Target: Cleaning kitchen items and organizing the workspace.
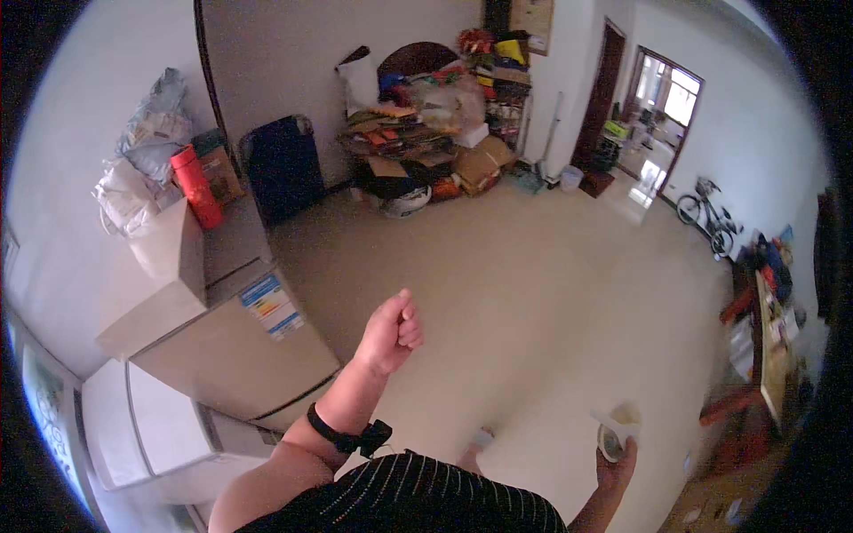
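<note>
My left hand (393, 330) is raised in front of my body, curled into a fist with the thumb on top. No object shows in it, and a black strap with a small device (346, 436) is around that forearm. Low on the right, my right hand (618, 463) grips a pale cup-like container (609, 443) with its opening turned partly towards me. A whitish flat piece (613, 424) is at the container's upper side; blur hides what it is. Below both hands is the light tiled floor (493, 313).
A refrigerator (233, 346) stands at left, near a box (163, 266) and a red bottle (195, 190). Bags and cardboard (426, 146) are heaped by the far wall. A small bicycle (708, 214) leans near the doorway (686, 133). A cluttered wooden table (770, 363) lines the right.
</note>
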A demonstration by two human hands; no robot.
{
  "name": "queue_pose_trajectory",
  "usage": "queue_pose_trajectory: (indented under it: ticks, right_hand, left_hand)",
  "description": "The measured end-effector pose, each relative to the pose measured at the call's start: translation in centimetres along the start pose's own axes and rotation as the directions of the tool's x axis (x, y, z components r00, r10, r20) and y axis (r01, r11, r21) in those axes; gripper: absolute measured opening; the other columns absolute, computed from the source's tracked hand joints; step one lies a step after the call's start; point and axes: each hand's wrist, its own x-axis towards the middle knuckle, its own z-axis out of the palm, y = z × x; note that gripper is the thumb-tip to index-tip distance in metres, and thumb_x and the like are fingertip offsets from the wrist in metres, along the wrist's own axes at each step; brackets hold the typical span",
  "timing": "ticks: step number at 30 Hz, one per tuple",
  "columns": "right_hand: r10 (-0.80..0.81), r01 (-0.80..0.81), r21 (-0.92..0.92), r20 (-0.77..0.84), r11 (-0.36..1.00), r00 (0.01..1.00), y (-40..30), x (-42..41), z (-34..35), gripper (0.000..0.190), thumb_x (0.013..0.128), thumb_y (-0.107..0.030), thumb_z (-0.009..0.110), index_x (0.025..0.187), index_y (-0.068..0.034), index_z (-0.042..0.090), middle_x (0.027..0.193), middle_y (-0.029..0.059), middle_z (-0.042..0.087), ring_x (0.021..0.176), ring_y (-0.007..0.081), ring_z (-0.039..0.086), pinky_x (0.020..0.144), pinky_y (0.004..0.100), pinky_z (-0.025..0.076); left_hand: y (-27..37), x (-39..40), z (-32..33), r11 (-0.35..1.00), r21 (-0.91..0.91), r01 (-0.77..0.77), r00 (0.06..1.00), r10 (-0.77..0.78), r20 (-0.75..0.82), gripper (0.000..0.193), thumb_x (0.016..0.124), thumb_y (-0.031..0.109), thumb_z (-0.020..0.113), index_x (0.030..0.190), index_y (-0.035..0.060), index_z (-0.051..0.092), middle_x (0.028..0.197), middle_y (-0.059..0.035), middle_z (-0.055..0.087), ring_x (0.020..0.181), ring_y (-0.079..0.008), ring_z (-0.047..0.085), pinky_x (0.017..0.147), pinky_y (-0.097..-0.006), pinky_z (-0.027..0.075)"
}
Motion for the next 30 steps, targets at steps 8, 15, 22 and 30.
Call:
queue_pose_trajectory:
  ticks: [8, 15, 22, 30]
  right_hand:
    - [0.225, -0.204, -0.116, 0.22, 0.972, 0.949, 3.5, 26.3, 11.9, 0.041, 0.085, -0.025, 0.054, 0.12, -0.007, 0.045, 0.113, 0.0123, 0.055, 0.101, 0.0249, 0.056, 0.078, 0.0371, 0.052]
    - [0.404, -0.29, -0.296, 0.479, 0.91, 0.779, 12.0, 42.5, 31.9, 0.042, 0.087, -0.024, 0.052, 0.122, -0.003, 0.043, 0.116, 0.0117, 0.052, 0.105, 0.0248, 0.053, 0.089, 0.0382, 0.046]
    - [0.516, -0.394, -0.353, 0.383, 0.848, 0.767, 19.0, 55.0, 39.4, 0.044, 0.084, -0.023, 0.052, 0.121, -0.002, 0.042, 0.112, 0.0111, 0.054, 0.102, 0.0256, 0.054, 0.088, 0.0406, 0.046]
    - [0.388, 0.038, -0.686, 0.456, 0.727, 0.801, 24.3, 72.7, 44.8, 0.04, 0.082, -0.018, 0.049, 0.117, 0.001, 0.046, 0.109, 0.0133, 0.055, 0.098, 0.0263, 0.056, 0.087, 0.0395, 0.046]
  left_hand:
    - [2.6, 15.0, -4.1, 0.969, -0.091, -0.228, 0.935, 0.192, -0.299, 0.03, 0.091, 0.031, 0.045, 0.067, 0.015, 0.038, 0.052, 0.0047, 0.025, 0.045, -0.009, 0.024, 0.044, -0.0247, 0.022]
    - [6.2, 26.4, -9.4, 0.908, -0.088, -0.409, 0.794, 0.306, -0.525, 0.029, 0.09, 0.031, 0.045, 0.066, 0.0166, 0.038, 0.05, 0.0045, 0.028, 0.043, -0.0093, 0.026, 0.042, -0.0245, 0.023]
    - [9.2, 51.0, -10.4, 0.971, -0.107, -0.213, 0.86, 0.134, -0.493, 0.024, 0.088, 0.025, 0.047, 0.067, 0.0154, 0.041, 0.054, 0.004, 0.034, 0.045, -0.0096, 0.031, 0.042, -0.0245, 0.026]
    - [5.5, 78.0, 0.5, 0.845, 0.499, 0.195, 0.961, -0.265, 0.073, 0.018, 0.084, 0.028, 0.057, 0.091, 0.0117, 0.05, 0.077, 0.001, 0.051, 0.068, -0.0087, 0.049, 0.058, -0.025, 0.041]
